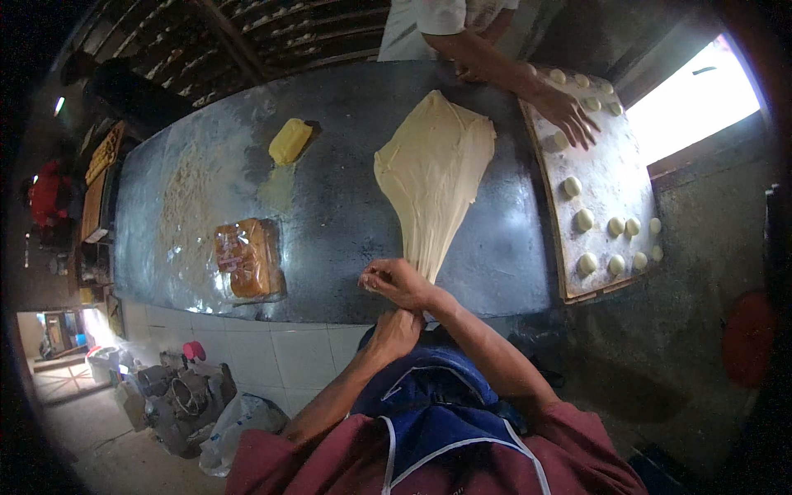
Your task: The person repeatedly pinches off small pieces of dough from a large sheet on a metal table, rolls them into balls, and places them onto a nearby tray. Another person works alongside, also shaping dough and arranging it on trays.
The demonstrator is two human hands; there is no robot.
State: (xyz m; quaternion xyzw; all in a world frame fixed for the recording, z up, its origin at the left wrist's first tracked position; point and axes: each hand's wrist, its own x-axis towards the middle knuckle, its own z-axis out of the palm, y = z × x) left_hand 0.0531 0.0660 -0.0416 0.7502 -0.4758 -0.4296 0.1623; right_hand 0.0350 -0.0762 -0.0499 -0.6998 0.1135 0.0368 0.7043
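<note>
At upper centre, the dough [435, 161] is stretched but undivided; balls [585, 219] are already set at right. Whether dough is gripped by the crossed left hand [397, 332] and curled right hand [402, 283] cannot be told.

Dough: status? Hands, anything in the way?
Left hand and right hand at narrow end of dough, grip unclear. Dough stretched across table. Yellow block and wrapped bread left, clear of it.

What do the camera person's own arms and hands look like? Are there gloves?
Short maroon sleeves leave the forearms bare. The left hand and right hand wear no gloves, and I see no watch or bracelet.
</note>
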